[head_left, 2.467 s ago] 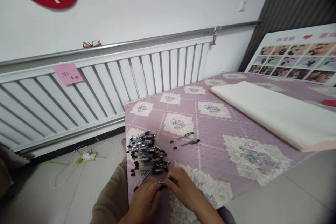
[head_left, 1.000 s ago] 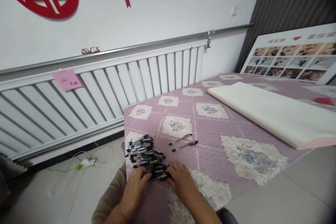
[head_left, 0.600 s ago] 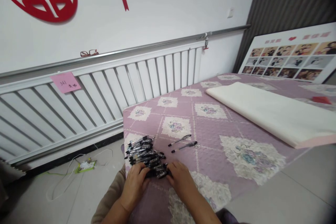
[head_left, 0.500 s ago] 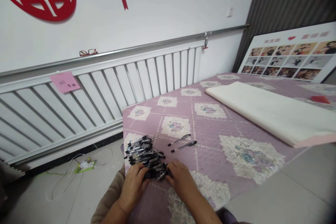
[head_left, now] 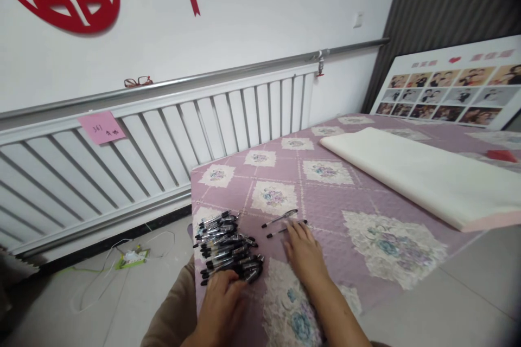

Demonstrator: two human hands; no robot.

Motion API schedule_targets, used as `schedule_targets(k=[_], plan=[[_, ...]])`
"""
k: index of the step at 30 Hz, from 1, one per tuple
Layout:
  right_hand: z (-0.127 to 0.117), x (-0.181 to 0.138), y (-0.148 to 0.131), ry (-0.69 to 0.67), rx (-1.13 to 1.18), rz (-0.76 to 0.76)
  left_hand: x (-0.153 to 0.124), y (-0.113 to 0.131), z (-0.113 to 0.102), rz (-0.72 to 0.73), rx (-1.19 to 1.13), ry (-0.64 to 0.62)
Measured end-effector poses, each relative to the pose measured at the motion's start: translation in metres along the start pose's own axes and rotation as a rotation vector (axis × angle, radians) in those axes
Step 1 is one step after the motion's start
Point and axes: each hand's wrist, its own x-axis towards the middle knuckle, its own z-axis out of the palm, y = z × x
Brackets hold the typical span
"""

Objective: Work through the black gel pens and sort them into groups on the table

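- While the pile of pens (head_left: 228,249) meets the left hand (head_left: 222,299) at its near end (fingers half curled, grip hidden), the right hand (head_left: 305,252) has left it.
- Right fingers: slightly bent over the nearer loose pen (head_left: 275,233), just right of the pile; pinch, cannot tell. Pile's right side now unsupported.
- Tablecloth (head_left: 325,200): left edge just beside the pile; open room rightward, to the folded sheet (head_left: 415,173).

One head-worn view — forward and down, close over the tablecloth (head_left: 325,200), wall (head_left: 268,16) beyond
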Motion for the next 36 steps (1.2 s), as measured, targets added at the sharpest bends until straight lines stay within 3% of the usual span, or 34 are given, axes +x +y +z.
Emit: schedule_targets(k=[6,20,28,31,36], plan=[[0.01,0.015,0.006,-0.013,-0.056,0.006,-0.003,0.004,0.007,-0.016,-0.002,-0.019],[-0.013,-0.001,0.013,0.004,-0.099,0.014,0.001,0.003,0.002,-0.03,-0.026,-0.008],[-0.014,-0.023,0.005,0.147,0.241,-0.294,0.004,0.009,-0.005,0.093,0.101,0.181],[-0.014,-0.038,-0.014,0.103,0.246,-0.406,0.005,0.012,-0.007,0.106,0.14,0.235],[-0.004,-0.059,-0.048,-0.031,0.247,-0.519,0.006,0.013,-0.004,0.066,0.143,0.218]])
